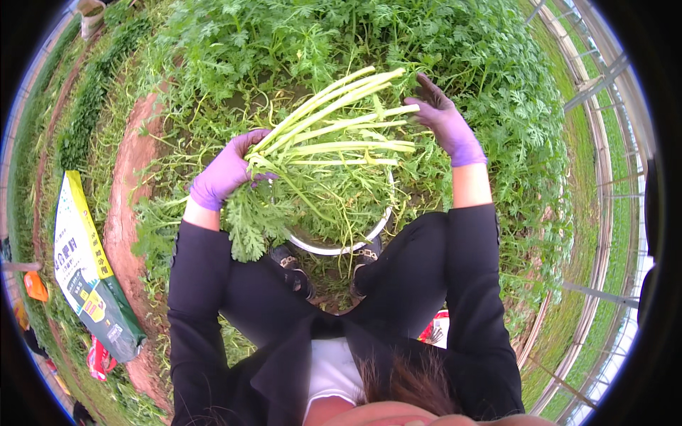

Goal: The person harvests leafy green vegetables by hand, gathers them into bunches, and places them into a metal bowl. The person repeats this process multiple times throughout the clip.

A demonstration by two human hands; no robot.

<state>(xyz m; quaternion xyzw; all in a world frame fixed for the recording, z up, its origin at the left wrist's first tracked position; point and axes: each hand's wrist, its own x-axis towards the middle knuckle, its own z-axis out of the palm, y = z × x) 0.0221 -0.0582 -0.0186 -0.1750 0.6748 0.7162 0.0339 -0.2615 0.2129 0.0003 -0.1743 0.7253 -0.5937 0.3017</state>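
My left hand [224, 173], in a purple glove, grips a bunch of leafy greens [330, 122] that look like crown daisy. Their pale cut stems fan out to the right, while the lobed leaves hang below my palm. Close to the stem tips is my right hand [450, 128], gloved too and soiled on the fingers. Its fingers are apart; whether it touches the nearest stem is hard to tell. Beneath the bunch, between my shoes, sits a round basin with a white rim [341, 251]. Loose greens and thin stems [346, 197] lie in or over it.
Dense growing greens [495, 101] stand ahead and to the right. At left, a printed plastic sack [88, 266] lies beside a bare soil strip [128, 181], near a red bag [98, 359]. A bucket [91, 18] stands far left; metal framing [602, 88] borders the right.
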